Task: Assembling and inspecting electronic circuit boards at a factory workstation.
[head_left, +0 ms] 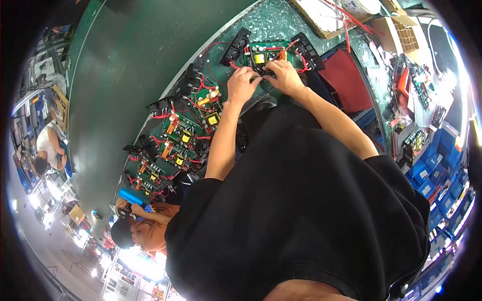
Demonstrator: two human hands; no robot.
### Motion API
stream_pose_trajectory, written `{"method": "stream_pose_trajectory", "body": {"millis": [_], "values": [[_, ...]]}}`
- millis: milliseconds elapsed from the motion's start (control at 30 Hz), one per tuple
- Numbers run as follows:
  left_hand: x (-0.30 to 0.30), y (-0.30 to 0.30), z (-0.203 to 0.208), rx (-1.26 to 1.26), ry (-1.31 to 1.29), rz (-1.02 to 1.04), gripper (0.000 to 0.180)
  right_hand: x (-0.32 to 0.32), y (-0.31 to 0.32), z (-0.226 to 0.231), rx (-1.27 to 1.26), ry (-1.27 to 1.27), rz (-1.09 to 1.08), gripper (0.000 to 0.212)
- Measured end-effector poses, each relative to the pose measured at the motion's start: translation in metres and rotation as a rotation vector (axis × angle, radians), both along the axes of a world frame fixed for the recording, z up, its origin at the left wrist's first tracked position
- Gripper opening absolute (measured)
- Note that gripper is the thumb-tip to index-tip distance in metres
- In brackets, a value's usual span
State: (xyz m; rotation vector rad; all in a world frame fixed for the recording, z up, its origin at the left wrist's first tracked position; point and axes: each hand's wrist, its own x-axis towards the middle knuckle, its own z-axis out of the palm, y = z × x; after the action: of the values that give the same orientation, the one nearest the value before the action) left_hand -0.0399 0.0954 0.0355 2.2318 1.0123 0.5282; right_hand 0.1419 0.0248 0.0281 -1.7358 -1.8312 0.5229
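A green circuit board (276, 44) lies on the worktop in front of me, carrying a yellow-wrapped transformer (259, 58) and red wires. A black slotted panel (307, 51) is wired to its right side; another black panel (236, 47) with round openings is at its left. My left hand (242, 86) is at the board's near edge with fingers closed together. Beside it, my right hand (284, 78) bends over the same edge, its fingers pinched too. Something small and dark is between the fingertips; the fingers hide what it is.
Several similar board assemblies (178, 133) line the bench to the left. A person in an orange top (150, 226) works farther along. A red sheet (346, 80) and an open cardboard box (401, 35) are on the right, with blue bins (437, 170) beyond.
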Motion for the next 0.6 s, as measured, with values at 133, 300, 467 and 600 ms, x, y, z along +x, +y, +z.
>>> {"method": "stream_pose_trajectory", "body": {"millis": [133, 300, 467, 600], "values": [[-0.001, -0.001, 0.001, -0.018, 0.023, 0.013, 0.017, -0.004, 0.001, -0.001, 0.01, 0.001, -0.018, 0.025], [-0.001, -0.001, -0.001, -0.023, 0.025, 0.028, 0.019, -0.006, 0.002, 0.003, -0.018, 0.028, -0.035, 0.024], [0.001, -0.001, -0.001, -0.011, 0.02, 0.046, 0.02, 0.008, 0.001, 0.008, 0.024, 0.107, 0.075, 0.021], [0.002, -0.001, -0.003, -0.017, 0.027, 0.059, 0.02, 0.005, -0.001, 0.004, 0.027, 0.074, 0.042, 0.018]]}}
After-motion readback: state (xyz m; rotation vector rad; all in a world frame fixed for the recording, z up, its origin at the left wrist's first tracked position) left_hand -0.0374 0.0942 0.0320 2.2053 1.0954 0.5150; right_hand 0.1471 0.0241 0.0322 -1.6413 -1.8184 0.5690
